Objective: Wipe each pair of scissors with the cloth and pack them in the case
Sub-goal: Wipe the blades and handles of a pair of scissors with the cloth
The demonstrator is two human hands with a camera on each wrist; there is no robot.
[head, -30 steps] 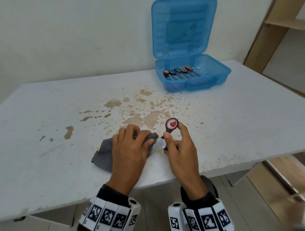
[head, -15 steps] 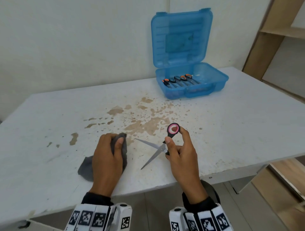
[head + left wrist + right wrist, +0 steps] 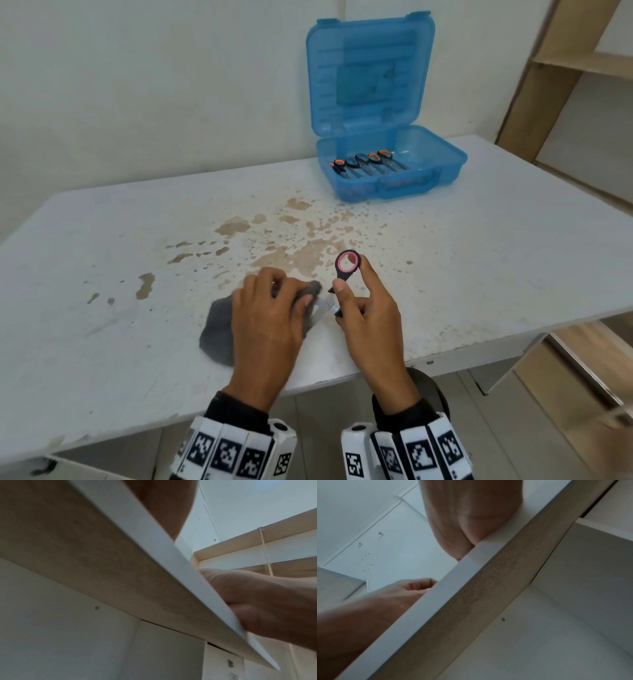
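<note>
In the head view my right hand (image 3: 356,301) holds a pair of scissors (image 3: 346,265) with black handles and a pink-lined ring near the table's front edge. Its thumb and forefinger pinch the upper handle. My left hand (image 3: 274,308) grips a grey cloth (image 3: 219,329) bunched over the blades, so only a short bit of metal (image 3: 325,305) shows. An open blue plastic case (image 3: 390,164) stands at the back right, with several black and orange scissors (image 3: 363,161) lying in a row inside. Both wrist views look up from under the table edge and show neither cloth nor scissors.
The white table (image 3: 102,257) has brown stains (image 3: 301,246) in its middle. A wooden shelf unit (image 3: 582,68) stands at the right, beyond the table. The case lid (image 3: 370,68) stands upright against the wall.
My left hand, which had pulled the cloth off to the left and bared the open blades, has come back right and covers them again. My right hand has kept its hold.
</note>
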